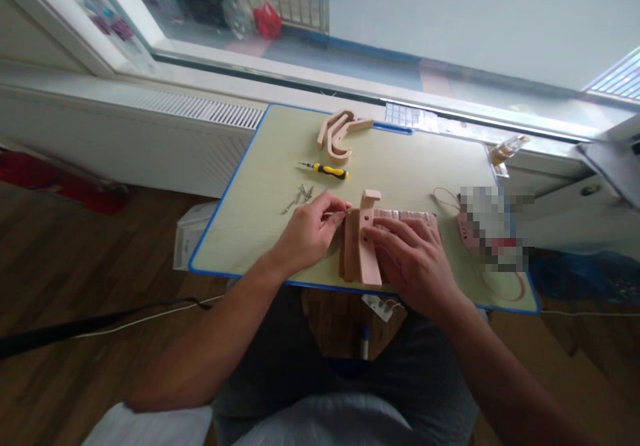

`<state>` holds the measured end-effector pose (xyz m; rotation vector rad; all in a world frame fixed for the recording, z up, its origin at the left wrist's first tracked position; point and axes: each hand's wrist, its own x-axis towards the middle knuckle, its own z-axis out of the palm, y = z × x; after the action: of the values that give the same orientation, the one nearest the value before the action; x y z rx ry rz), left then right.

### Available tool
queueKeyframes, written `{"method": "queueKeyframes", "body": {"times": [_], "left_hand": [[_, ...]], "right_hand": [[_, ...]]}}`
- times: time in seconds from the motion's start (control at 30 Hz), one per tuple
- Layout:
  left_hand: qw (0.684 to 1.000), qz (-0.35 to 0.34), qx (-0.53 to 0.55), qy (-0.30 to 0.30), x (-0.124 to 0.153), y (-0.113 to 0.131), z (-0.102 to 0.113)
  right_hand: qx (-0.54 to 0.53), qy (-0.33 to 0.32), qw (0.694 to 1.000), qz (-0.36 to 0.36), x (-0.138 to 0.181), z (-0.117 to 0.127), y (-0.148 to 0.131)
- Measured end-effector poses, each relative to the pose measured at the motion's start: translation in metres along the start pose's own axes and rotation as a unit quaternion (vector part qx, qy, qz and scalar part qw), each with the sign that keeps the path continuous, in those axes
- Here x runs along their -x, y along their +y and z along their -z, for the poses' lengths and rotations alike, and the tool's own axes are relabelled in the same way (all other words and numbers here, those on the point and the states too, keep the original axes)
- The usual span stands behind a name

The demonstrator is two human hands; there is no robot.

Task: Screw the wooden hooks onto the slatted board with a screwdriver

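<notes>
Head view.
Wooden hook (371, 256): near side of worktop (240, 233), lying over brown block (351, 253), holes (367, 219) upward.
Left hand (313, 226): fingers narrow, apparently pinching small piece (349, 211), just left of wooden hook; too small to identify.
Right hand (420, 253): fingers closed on wooden hook from right side.
Farther left: loose screws (303, 195), yellow-and-black screwdriver (330, 171); far side, other wooden hooks (336, 136).
Advisable: steady wooden hook evenly against brown block, leave holes clear of fingertips, pinch small piece lightly, avoid tilting.
</notes>
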<state>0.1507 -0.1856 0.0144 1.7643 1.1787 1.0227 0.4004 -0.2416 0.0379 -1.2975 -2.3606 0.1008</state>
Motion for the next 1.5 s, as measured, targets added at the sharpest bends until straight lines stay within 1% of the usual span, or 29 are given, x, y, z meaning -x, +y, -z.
{"method": "queueKeyframes", "body": {"times": [0.13, 0.5, 0.6, 0.7, 0.8, 0.9, 1.03, 1.1, 1.23, 1.33, 1.43, 1.5], "left_hand": [[0.999, 0.020, 0.039, 0.021, 0.003, -0.006, -0.004], [0.996, 0.029, 0.085, 0.013, 0.005, -0.009, -0.008], [0.998, -0.002, 0.061, 0.031, 0.006, -0.009, -0.006], [0.996, -0.045, -0.006, 0.073, 0.010, 0.000, -0.003], [0.995, -0.059, -0.023, 0.080, 0.014, 0.016, -0.003], [0.994, -0.074, 0.010, 0.075, 0.016, 0.028, -0.009], [0.990, -0.065, 0.081, 0.093, 0.015, 0.028, -0.016], [0.989, -0.065, 0.093, 0.097, 0.014, 0.024, -0.018], [0.989, -0.106, 0.026, 0.102, 0.011, 0.019, -0.017], [0.987, -0.130, 0.005, 0.097, 0.010, 0.019, -0.017], [0.987, -0.135, -0.006, 0.083, 0.008, 0.018, -0.018], [0.988, -0.133, -0.019, 0.081, 0.008, 0.015, -0.019]], "right_hand": [[0.008, -0.003, 1.000, 0.006, -0.003, 0.000, -0.004], [0.005, -0.011, 1.000, 0.005, -0.005, -0.003, -0.004], [-0.038, 0.014, 0.999, -0.004, -0.007, 0.001, -0.001], [-0.120, 0.071, 0.990, -0.031, -0.015, 0.005, -0.002], [-0.229, 0.104, 0.966, -0.065, -0.027, 0.006, -0.010], [-0.296, 0.122, 0.942, -0.097, -0.038, 0.003, -0.020], [-0.305, 0.141, 0.933, -0.127, -0.044, 0.003, -0.026], [-0.306, 0.146, 0.931, -0.134, -0.045, 0.004, -0.026], [-0.327, 0.148, 0.920, -0.156, -0.047, 0.007, -0.024], [-0.340, 0.130, 0.916, -0.167, -0.047, 0.007, -0.023], [-0.338, 0.111, 0.919, -0.170, -0.048, 0.006, -0.019], [-0.318, 0.105, 0.926, -0.176, -0.048, 0.004, -0.014]]}}
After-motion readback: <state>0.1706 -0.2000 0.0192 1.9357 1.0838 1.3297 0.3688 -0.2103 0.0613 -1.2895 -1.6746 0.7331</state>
